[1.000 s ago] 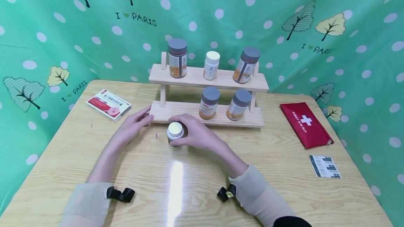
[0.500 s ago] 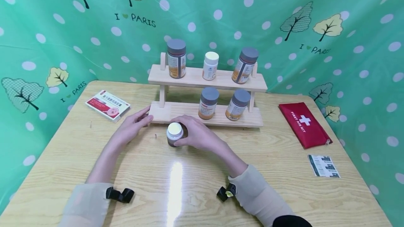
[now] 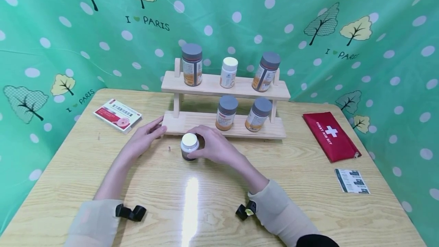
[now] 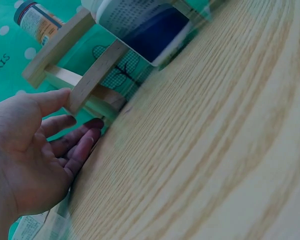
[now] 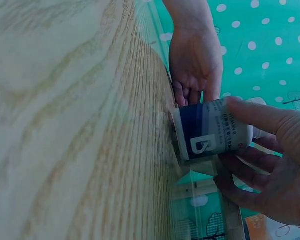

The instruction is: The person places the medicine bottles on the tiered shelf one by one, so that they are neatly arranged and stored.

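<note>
My right hand [image 3: 214, 146] holds a small pill bottle [image 3: 189, 145], thumb on the near side and fingers behind it. The bottle has a white cap and stands upright at the table, just in front of the rack's lower shelf. Its blue and white label with a large B shows on the bottle [image 5: 210, 129] in the right wrist view. My left hand [image 3: 142, 140] touches the left end of the two-tier wooden rack [image 3: 176, 123]. In the left wrist view the left thumb [image 4: 55, 100] meets the shelf end, and the other fingers lie loosely bent below it.
Grey-capped bottles [image 3: 193, 66] and a white bottle [image 3: 228, 73] stand on the upper shelf; two grey-capped jars [image 3: 226, 113] stand on the lower one. A medicine box [image 3: 118, 114] lies left. A red first aid pouch [image 3: 330, 134] and a printed card [image 3: 352, 181] lie right.
My right thumb sits slightly further right on the bottle than a second ago. The left hand, rack and other items keep their places.
</note>
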A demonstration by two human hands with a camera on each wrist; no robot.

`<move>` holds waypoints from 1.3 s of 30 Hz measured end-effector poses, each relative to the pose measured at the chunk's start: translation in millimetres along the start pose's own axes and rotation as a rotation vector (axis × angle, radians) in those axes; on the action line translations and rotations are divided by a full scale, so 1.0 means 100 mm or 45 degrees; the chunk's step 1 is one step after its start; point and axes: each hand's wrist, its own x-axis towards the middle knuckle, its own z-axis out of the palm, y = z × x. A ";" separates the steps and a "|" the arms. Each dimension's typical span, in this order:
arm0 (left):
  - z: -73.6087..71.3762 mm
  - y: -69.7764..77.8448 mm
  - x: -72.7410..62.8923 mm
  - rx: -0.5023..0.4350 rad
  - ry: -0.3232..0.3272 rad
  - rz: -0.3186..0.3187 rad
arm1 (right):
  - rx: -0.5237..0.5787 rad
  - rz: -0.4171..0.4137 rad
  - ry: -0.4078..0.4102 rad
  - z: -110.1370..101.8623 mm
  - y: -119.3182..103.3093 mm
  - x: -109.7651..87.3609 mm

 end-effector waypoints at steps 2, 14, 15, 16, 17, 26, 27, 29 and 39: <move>0.00 0.00 0.00 0.007 0.002 0.003 | 0.033 -0.013 0.028 -0.02 -0.01 -0.01; 0.00 0.00 0.00 0.035 0.022 0.031 | 0.466 -0.090 0.360 -0.15 -0.18 0.08; 0.00 0.00 0.00 0.035 0.024 0.035 | 0.490 -0.088 0.382 -0.16 -0.21 0.10; 0.00 0.00 0.00 0.037 0.021 0.036 | 0.512 -0.082 0.400 -0.16 -0.23 0.12; 0.00 0.00 -0.01 0.035 0.020 0.037 | 0.536 -0.074 0.416 -0.17 -0.25 0.14; 0.00 0.01 -0.02 0.037 0.010 0.026 | 0.619 -0.050 0.506 -0.17 -0.30 0.33; 0.00 0.01 -0.02 0.036 0.007 0.025 | 0.627 -0.045 0.515 -0.17 -0.29 0.34; 0.01 0.01 -0.01 0.041 0.004 0.027 | 0.635 -0.036 0.534 -0.16 -0.27 0.37; 0.00 0.03 -0.01 0.032 0.016 0.029 | 0.669 -0.023 0.543 -0.10 -0.15 0.45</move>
